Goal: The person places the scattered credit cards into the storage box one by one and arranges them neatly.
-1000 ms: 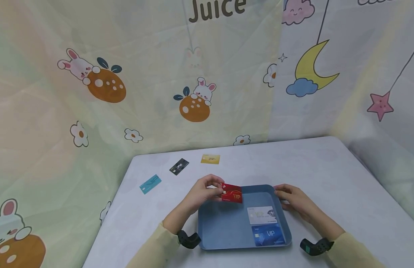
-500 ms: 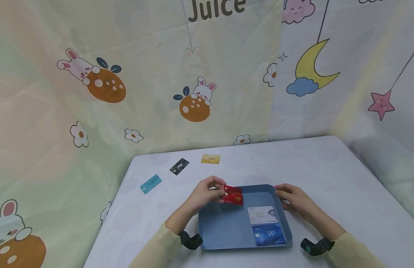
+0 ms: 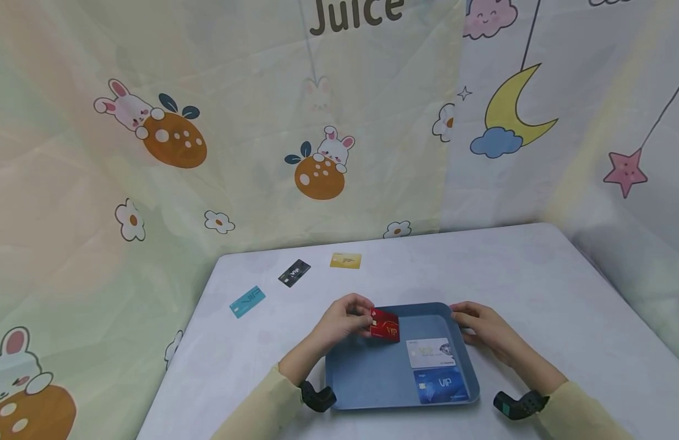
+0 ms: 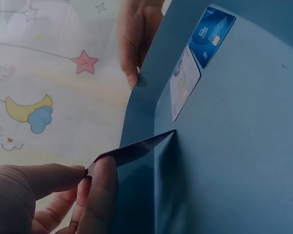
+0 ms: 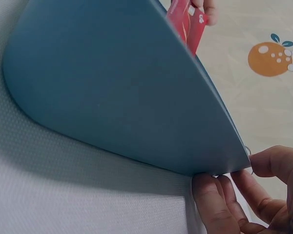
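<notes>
My left hand (image 3: 343, 319) pinches a red VIP card (image 3: 385, 325) by its left end, over the far part of the blue tray (image 3: 367, 382). In the left wrist view the card is tilted, its free corner close to the tray's floor; whether it touches I cannot tell. A white card (image 3: 430, 353) lies in the tray's right half, directly beyond a blue VIP card (image 3: 441, 385). My right hand (image 3: 484, 330) grips the tray's far right corner. The right wrist view has its thumb (image 5: 273, 162) at the rim and fingertips (image 5: 205, 187) low against the outer side.
Outside the tray, a teal card (image 3: 247, 302), a black card (image 3: 294, 273) and a yellow card (image 3: 346, 261) lie on the white table (image 3: 515, 263) at the far left. A printed cloth (image 3: 251, 122) hangs behind the table.
My left hand has shifted slightly right and towards me, bringing the red card lower over the tray. The right hand and the other cards stay put.
</notes>
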A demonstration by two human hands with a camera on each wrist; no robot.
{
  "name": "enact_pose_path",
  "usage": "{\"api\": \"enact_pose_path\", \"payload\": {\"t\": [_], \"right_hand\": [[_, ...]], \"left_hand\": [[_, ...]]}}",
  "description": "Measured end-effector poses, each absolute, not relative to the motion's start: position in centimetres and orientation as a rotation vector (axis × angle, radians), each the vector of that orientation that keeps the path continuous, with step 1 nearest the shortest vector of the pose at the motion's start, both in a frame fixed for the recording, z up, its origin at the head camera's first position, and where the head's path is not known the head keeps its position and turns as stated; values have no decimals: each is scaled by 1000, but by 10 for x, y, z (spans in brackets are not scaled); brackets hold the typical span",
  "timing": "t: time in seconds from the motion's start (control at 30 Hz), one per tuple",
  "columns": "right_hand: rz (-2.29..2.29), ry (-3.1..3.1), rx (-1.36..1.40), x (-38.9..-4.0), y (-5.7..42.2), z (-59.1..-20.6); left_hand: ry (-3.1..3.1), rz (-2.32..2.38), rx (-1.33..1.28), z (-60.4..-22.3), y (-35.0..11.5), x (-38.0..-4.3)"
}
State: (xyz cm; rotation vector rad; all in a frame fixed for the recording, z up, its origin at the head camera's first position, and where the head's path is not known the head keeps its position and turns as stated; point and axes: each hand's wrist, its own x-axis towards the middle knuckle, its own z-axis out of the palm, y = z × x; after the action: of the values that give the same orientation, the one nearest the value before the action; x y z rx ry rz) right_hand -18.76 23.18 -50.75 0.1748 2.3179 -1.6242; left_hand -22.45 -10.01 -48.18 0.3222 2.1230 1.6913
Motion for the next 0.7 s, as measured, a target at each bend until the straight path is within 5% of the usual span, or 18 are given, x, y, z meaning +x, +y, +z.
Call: {"api": "enact_pose_path", "payload": {"t": [0.7], "right_hand": [[-1633, 2318, 193, -188, 231, -509]], "left_hand": [[2202, 1664, 278, -489, -89, -225]]}}
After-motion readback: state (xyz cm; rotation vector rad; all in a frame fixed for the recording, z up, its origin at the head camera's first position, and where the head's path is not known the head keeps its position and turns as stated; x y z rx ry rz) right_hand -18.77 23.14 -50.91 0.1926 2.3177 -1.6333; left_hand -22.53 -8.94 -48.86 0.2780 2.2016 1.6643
